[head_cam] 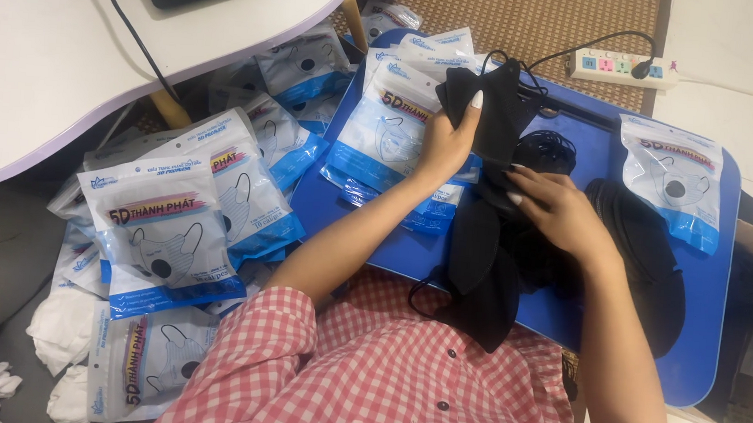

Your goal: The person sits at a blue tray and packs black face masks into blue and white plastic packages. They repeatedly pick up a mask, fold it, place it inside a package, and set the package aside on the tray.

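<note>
My left hand (446, 141) is lifted over the blue bench (694, 348) and pinches a small stack of black masks (490, 105) between the thumb and the fingers; the stack stands upright, at about 12 o'clock from my chest. My right hand (557, 214) lies lower, at 1 o'clock, with the fingers bent and pressed down on the pile of black masks (487, 272) that lies in the middle of the bench. The fingertips of this hand touch the pile just under the stack that the left hand holds. Part of the pile hangs over the near edge of the bench, toward my checked red and white shirt (383, 371).

Under my left hand, some flat mask packets (382, 132) in white and blue lie in a heap on the bench, at 11 o'clock. One single packet (672, 179) lies alone at 2 o'clock, near the right edge of the bench. A bundle of black ear loops (544, 148) lies just beside my right hand.

On the floor at 9 o'clock many filled packets (167, 232) are spread out, partly under a white table (43, 56). A power strip (621, 68) lies on the floor at 1 o'clock, beyond the bench.
</note>
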